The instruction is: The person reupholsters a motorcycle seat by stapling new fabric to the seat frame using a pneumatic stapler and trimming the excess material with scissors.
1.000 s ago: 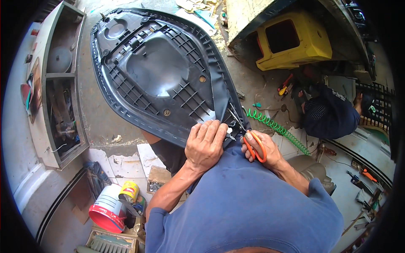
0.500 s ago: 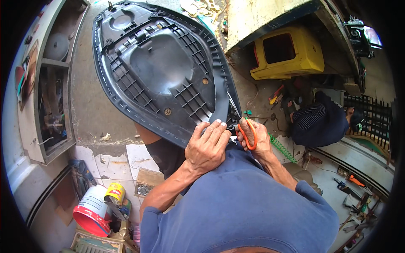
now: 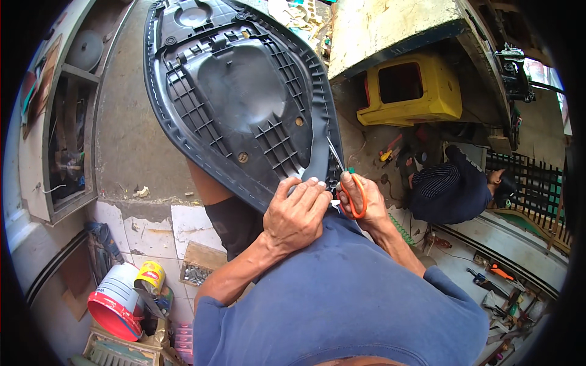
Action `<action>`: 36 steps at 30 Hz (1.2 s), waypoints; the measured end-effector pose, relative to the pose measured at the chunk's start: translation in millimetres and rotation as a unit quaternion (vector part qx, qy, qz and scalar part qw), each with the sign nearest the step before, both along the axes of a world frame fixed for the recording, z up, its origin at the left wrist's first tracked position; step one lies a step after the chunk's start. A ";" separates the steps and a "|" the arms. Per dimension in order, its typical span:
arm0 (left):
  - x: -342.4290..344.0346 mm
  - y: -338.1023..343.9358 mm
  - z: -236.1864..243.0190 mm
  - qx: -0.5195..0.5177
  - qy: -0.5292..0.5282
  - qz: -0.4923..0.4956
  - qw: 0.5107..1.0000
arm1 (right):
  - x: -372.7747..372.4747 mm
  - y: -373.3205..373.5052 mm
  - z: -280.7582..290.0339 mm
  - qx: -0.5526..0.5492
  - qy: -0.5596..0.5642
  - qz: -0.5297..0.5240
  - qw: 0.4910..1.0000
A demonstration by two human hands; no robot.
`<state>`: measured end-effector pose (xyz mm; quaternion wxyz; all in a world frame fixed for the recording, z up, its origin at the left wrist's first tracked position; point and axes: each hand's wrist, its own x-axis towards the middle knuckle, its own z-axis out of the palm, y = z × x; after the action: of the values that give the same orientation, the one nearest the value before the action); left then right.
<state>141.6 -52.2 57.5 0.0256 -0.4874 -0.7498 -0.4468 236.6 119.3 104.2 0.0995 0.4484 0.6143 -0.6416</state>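
A motorcycle seat [image 3: 241, 91] lies underside up, its ribbed black plastic base facing me. Black seat cover material [image 3: 318, 143] is folded over the rim, with staples along the left edge. At the near right end my left hand [image 3: 296, 210] grips the loose flap of this cover, its fingers bent over the edge. My right hand [image 3: 366, 201] is closed round scissors [image 3: 359, 194] with orange handles. Their slim metal blades lie along the cover on the right rim; whether the tips are apart is too small to tell.
A yellow hollow shell [image 3: 421, 91] sits under a wooden table [image 3: 390, 30] at the right. Another person [image 3: 448, 189] crouches beyond my right arm. A shelf unit [image 3: 67, 128] stands left. Near it are a red and white bucket [image 3: 116, 302] and a box of small metal parts [image 3: 200, 265].
The view has shifted slightly, so the surroundings sit a little differently. My left hand keeps its hold; the scissors stay at the right rim, their handles a little closer together.
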 end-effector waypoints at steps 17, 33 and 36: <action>3.1 -12.3 3.7 0.066 -0.042 0.052 0.996 | -4.1 -2.7 5.4 -0.051 -0.030 -0.021 0.998; -3.8 -13.4 5.0 0.122 -0.109 0.073 0.984 | -10.3 0.0 -8.9 0.098 -0.002 0.063 0.993; -3.1 -16.9 3.2 0.135 -0.109 0.083 0.981 | -12.0 -3.8 -4.4 -0.005 -0.005 -0.008 1.000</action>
<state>138.5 -69.1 60.7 0.0460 -0.3640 -0.7186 -0.5908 224.6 115.5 99.8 0.0999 0.4564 0.6065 -0.6433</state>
